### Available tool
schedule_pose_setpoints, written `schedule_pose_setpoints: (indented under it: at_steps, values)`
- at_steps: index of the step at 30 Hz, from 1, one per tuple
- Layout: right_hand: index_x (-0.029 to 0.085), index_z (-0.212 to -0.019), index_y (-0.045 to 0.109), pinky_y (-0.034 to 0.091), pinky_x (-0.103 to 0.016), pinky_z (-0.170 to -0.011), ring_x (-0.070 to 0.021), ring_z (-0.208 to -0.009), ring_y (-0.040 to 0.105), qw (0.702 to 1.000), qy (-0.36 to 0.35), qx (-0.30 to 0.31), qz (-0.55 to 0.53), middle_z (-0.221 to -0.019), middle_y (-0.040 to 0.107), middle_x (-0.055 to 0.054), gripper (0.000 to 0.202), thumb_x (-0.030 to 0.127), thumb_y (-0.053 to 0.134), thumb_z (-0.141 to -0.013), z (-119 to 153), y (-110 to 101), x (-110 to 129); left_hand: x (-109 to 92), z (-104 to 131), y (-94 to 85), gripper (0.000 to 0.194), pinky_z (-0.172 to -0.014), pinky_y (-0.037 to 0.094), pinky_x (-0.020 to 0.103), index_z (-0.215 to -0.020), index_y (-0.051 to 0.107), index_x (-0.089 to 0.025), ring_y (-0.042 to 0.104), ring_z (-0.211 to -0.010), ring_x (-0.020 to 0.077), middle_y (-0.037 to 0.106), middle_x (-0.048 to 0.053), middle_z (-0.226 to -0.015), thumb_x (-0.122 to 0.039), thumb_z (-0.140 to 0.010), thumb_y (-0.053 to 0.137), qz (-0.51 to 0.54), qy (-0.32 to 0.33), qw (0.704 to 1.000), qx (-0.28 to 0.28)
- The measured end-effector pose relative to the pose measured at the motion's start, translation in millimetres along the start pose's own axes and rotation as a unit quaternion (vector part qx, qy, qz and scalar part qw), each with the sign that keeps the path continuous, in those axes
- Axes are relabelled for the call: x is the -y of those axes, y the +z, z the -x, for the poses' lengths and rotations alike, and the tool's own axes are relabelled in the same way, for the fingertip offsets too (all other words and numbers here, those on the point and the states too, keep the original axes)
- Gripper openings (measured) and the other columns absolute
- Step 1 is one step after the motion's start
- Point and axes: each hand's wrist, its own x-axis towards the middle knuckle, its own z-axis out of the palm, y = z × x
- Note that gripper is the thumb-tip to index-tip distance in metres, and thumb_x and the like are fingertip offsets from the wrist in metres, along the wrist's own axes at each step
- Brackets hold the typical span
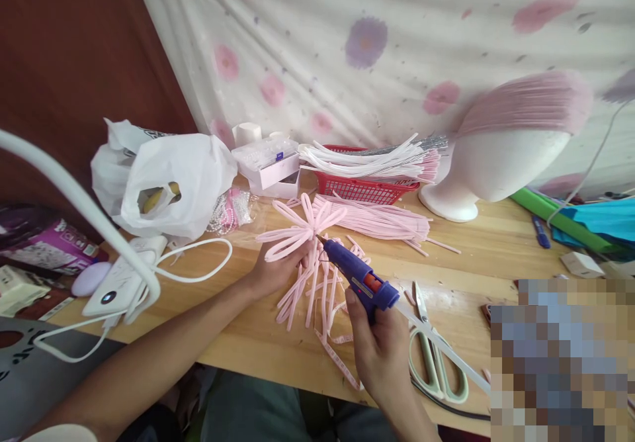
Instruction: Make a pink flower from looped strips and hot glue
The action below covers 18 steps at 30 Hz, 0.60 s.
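Note:
Pink pipe cleaners bent into a looped flower (303, 228) are held in my left hand (278, 268), which is closed around the flower's underside and partly hidden by the loops. My right hand (380, 336) grips a blue glue gun (354, 273), its nozzle at the flower's centre; whether it touches cannot be made out. A clear glue stick (446, 346) extends from the gun's back. Below the flower, loose pink pipe cleaner strips (310, 296) and a pink measuring tape (338, 361) lie on the wooden table (248, 349).
Green-handled scissors (436, 362) lie right of my right hand. Behind are a pink pipe cleaner bundle (377, 218), a red basket (357, 189) and a white foam head (501, 164). White bags (173, 177) and a power bank (112, 293) with a cable stand left. The lower right corner is pixelated.

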Motion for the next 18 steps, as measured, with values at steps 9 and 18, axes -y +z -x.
schedule_pose_setpoints:
  at_steps: [9,18]
  values:
    - [0.021,-0.099,0.070,0.052,-0.026,-0.065,-0.0155,-0.073,0.065,0.990,0.075,-0.050,-0.107,-0.099,0.074,-0.007,0.021,0.039,0.063,-0.093,5,-27,-3,0,-2,-1.7,0.045,-0.058,0.048,0.023,-0.065,0.061,-0.016,0.057,-0.058,0.0118,0.061,0.001,-0.062,-0.049,-0.095,0.057,-0.010,0.002,1.000,-0.013]
    - [0.020,-0.093,0.071,0.054,-0.031,-0.079,-0.0219,-0.091,0.070,0.996,0.044,0.047,-0.062,-0.102,0.076,-0.007,0.020,0.038,0.062,-0.094,3,-16,4,6,0,1.5,0.039,-0.057,0.048,0.023,-0.067,0.063,-0.016,0.058,-0.057,0.0117,0.063,0.001,-0.062,-0.045,-0.094,0.061,0.011,-0.018,1.000,-0.020]
